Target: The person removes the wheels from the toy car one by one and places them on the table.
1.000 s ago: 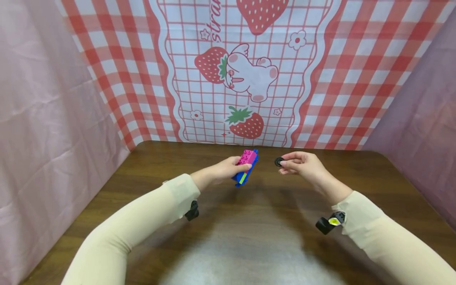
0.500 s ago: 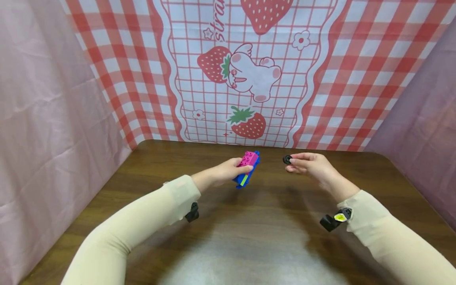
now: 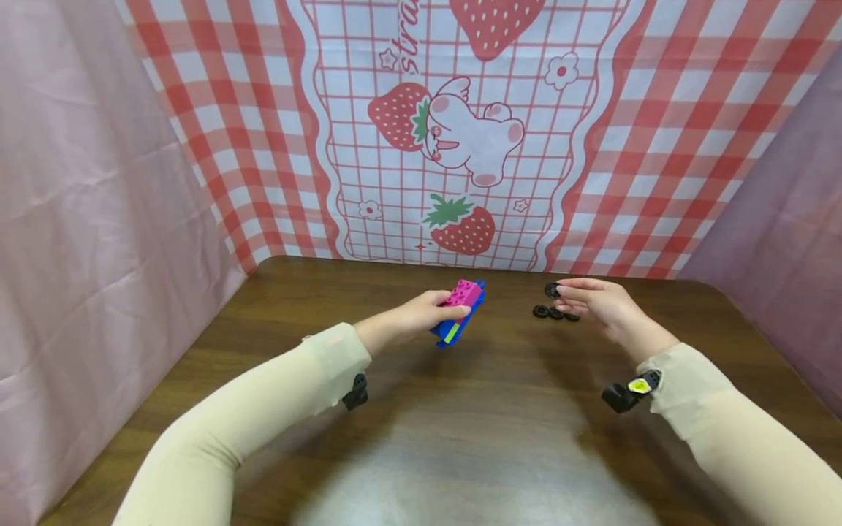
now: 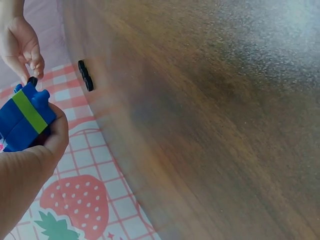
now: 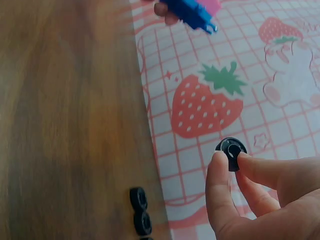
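My left hand (image 3: 417,314) grips a toy vehicle body of building blocks, with a pink studded brick (image 3: 463,294) on top of a blue base (image 4: 14,125). A lime stripe (image 4: 29,111) crosses the blue part, and small blue pegs stick out at its sides. Off to the right, my right hand (image 3: 601,303) pinches a small black wheel (image 5: 231,154) between thumb and fingers, held up above the table. Below those fingers a short row of black wheels (image 3: 541,312) lies on the table; my right hand partly covers the row in the head view.
The brown wooden table (image 3: 421,416) ends at a hanging cloth (image 3: 473,131) with strawberries and red checks. Pink curtains (image 3: 99,219) stand on both sides. A black wrist camera (image 3: 621,397) is strapped at each cuff.
My right hand has moved right, away from the block vehicle, with the black wheel still pinched. The row of wheels on the table has come into sight. My left hand has barely shifted.
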Motion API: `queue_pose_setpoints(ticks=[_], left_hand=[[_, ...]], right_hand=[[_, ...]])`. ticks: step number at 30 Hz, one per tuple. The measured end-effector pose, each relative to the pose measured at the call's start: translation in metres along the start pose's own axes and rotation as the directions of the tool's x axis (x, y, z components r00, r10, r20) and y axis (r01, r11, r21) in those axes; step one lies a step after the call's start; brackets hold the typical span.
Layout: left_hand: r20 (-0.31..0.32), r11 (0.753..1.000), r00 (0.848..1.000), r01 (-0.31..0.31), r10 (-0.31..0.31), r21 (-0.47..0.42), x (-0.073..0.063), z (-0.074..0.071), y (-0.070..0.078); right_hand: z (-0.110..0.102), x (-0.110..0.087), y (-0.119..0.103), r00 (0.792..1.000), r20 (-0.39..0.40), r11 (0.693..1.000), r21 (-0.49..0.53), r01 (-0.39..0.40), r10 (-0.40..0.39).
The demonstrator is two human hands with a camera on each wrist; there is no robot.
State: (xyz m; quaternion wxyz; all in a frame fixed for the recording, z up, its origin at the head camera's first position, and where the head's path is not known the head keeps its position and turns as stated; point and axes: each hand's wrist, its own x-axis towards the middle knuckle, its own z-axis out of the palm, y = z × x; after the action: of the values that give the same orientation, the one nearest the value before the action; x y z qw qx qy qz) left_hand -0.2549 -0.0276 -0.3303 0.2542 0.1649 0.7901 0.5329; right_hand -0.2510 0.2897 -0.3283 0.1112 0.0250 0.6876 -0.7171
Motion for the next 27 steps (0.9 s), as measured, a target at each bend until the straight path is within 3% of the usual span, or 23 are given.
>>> queue_pose_setpoints(ticks=[16,23,27], left_hand=[[-0.004,1.0,1.0,-0.012,0.012,0.0,0.0,0.002,0.001],[0.003,1.0,1.0,-0.012,0.012,0.014,0.001,0.006,0.001],[-0.011,1.0,1.0,-0.013,0.013,0.018,0.0,0.005,0.001]], right_hand=[[-0.04,0.017,0.011,0.99,-0.121,0.997,-0.022,-0.071,0.067],[-0.058,0.02,0.025,0.978,-0.183,0.995,0.037,-0.095,0.1],[-0.065,0.023,0.031,0.967,-0.225,0.993,-0.007,-0.119,0.115]])
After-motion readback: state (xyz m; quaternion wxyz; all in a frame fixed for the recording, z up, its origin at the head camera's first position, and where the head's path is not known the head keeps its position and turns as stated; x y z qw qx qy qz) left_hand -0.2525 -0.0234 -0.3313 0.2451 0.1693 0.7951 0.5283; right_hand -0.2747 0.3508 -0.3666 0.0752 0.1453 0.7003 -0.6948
